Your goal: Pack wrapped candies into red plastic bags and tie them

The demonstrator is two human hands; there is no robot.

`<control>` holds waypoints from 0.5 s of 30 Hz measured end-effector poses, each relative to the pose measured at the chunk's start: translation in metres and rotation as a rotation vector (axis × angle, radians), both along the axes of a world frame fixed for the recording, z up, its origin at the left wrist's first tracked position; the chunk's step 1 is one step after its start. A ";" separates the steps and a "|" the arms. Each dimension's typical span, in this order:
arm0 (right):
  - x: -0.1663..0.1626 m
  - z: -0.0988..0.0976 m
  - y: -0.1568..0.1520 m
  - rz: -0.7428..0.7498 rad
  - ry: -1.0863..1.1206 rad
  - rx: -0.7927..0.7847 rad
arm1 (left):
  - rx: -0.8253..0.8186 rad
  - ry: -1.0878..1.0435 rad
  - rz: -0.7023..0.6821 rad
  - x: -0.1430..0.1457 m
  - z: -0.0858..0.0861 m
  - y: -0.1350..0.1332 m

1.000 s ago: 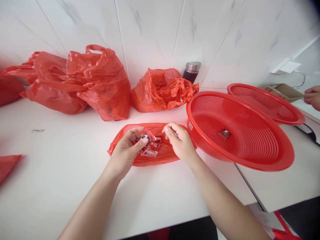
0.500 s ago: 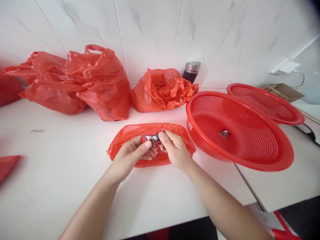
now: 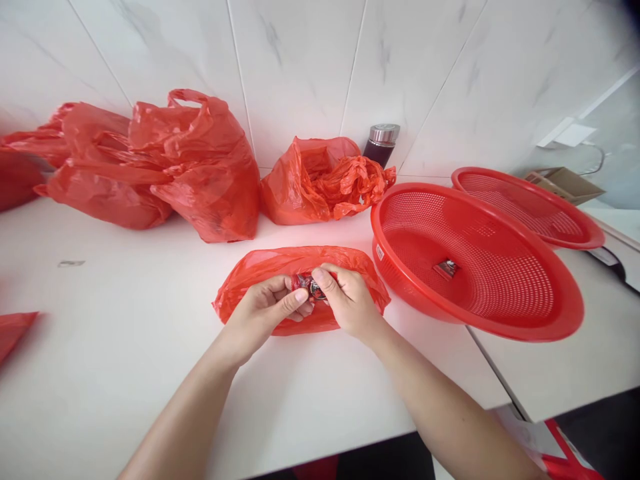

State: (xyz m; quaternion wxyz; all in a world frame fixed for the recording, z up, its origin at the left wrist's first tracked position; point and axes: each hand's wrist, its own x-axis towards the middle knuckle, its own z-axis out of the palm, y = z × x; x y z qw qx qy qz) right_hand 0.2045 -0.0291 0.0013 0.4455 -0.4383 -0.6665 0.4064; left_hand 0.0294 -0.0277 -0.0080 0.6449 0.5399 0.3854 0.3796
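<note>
Between my two hands is a small packet [image 3: 303, 283] in a shiny red and black wrapper, like a wrapped sweet. My left hand [image 3: 267, 307] pinches its left end with thumb and fingers. On the other end, my right hand [image 3: 345, 297] is closed, thumb on top. Both hands are above an open red plastic bag [image 3: 237, 287] lying on the white table; its contents are hidden behind my hands. To the right, a red perforated basket [image 3: 500, 267] holds one similar small packet [image 3: 446, 268] on its bottom.
Full red plastic bags [image 3: 210, 173] stand along the wall at the back left. Another crumpled red bag [image 3: 290, 187] stands behind my hands, with a dark flask [image 3: 380, 147] beside it. At the right are a second red basket [image 3: 540, 200] and a cardboard box [image 3: 575, 185].
My fingers have shifted on the packet, and its wrapper is turned so that its dark printed side shows more. Both hands stay above the bag; the view has moved slightly.
</note>
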 end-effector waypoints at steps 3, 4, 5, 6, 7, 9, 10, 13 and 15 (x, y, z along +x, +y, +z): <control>0.001 -0.001 0.001 0.003 -0.055 0.016 | 0.002 0.004 -0.006 0.000 0.002 0.000; 0.001 -0.001 0.001 0.000 -0.077 0.028 | 0.007 0.007 -0.007 0.001 0.002 0.000; 0.000 -0.002 0.001 -0.004 -0.095 0.042 | 0.016 0.017 -0.004 0.001 0.003 0.000; -0.001 -0.002 0.001 -0.010 -0.110 0.058 | 0.032 0.040 0.003 0.002 0.003 0.000; -0.001 -0.003 0.001 -0.016 -0.116 0.072 | 0.053 0.072 0.012 0.003 0.003 -0.001; -0.001 -0.004 0.002 -0.014 -0.104 0.076 | 0.105 0.134 0.031 0.005 0.002 -0.002; 0.000 -0.004 0.003 -0.010 -0.090 0.068 | 0.131 0.152 0.037 0.005 0.002 -0.002; 0.010 -0.004 0.009 -0.034 -0.025 -0.006 | 0.206 0.172 0.089 0.004 0.003 -0.002; 0.019 -0.005 0.016 -0.098 -0.038 -0.039 | 0.248 0.194 0.199 0.001 0.006 0.000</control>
